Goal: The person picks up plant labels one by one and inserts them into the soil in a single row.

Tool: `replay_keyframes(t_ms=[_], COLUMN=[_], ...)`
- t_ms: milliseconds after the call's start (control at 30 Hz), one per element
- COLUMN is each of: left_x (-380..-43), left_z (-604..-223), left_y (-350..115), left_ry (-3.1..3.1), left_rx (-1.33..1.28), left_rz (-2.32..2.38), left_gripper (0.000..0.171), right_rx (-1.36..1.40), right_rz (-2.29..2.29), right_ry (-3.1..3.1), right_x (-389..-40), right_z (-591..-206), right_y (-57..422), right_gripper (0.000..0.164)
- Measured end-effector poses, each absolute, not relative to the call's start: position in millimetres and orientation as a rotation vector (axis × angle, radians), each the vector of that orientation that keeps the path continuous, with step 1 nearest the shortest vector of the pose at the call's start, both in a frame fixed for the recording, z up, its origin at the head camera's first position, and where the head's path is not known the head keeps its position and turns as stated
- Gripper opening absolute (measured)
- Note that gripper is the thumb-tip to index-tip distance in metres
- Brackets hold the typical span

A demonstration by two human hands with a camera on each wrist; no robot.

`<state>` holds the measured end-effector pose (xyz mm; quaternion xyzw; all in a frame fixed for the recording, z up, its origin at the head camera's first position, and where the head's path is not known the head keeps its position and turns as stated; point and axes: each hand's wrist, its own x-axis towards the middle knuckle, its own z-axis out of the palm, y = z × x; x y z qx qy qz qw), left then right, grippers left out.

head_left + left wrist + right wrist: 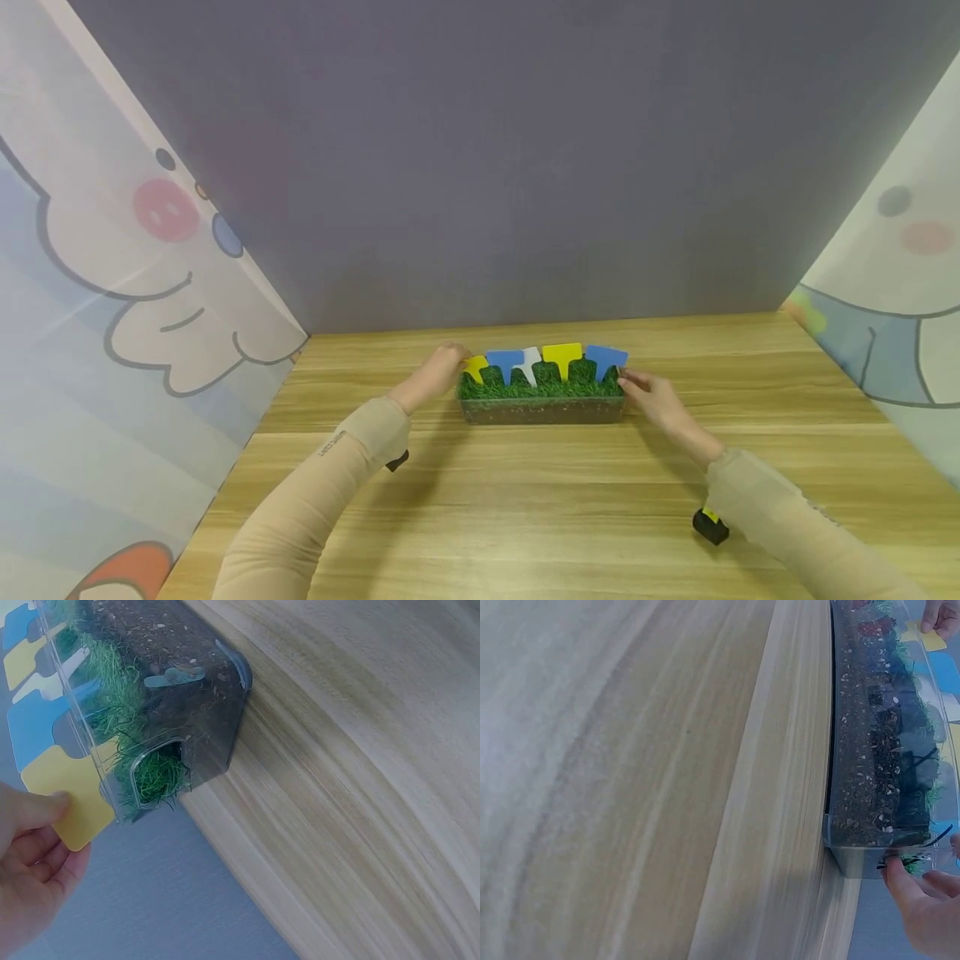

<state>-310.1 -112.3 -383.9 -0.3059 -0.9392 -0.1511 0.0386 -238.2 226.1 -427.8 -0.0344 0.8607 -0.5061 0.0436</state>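
Observation:
A long clear planter box stands on the wooden table, filled with dark soil and topped by green grass. Between thumb and fingers, my left hand pinches the yellow plant label at the box's left end. Along the row rise a blue label, a white label, a second yellow label and another blue label. My right hand grips the right end of the box, its thumb on the end wall below a thin dark strip.
The wooden table runs back to a grey wall. Panels printed with cartoon animals flank both sides. A black device sits under the right wrist, and another under the left.

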Motion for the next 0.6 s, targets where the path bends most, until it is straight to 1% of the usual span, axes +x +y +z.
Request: replay_keyframes(t_ms=[200,400,500,600], left_x=[-311.3,-307.9,-302.5,-292.7], left_z=[-383.7,-380.4,-378.9,-379.2], left_y=[-109.8,-110.8,-114.2,-121.4], left_ry=[-2.873,-2.864,-2.812,-2.718], left_rx=[-0.945,-0.872,-0.835,-0.808], left_rz=[-0.460,-0.579,-0.634,-0.614], left_gripper=[0.018,0.030,0.034,0.032], right_rx=[-0.091,-0.095,-0.113,-0.172], right_rz=[-1.526,-1.511,-1.512,-1.479], right_ry=[2.651,2.693,2.712,2.764], right_x=[-236.8,-235.1,-231.8,-227.4], right_z=[-427.4,-425.4,-424.4,-422.9], right_y=[227.7,230.5,232.7,235.8], right_gripper=[0.056,0.054,0.052,0.050])
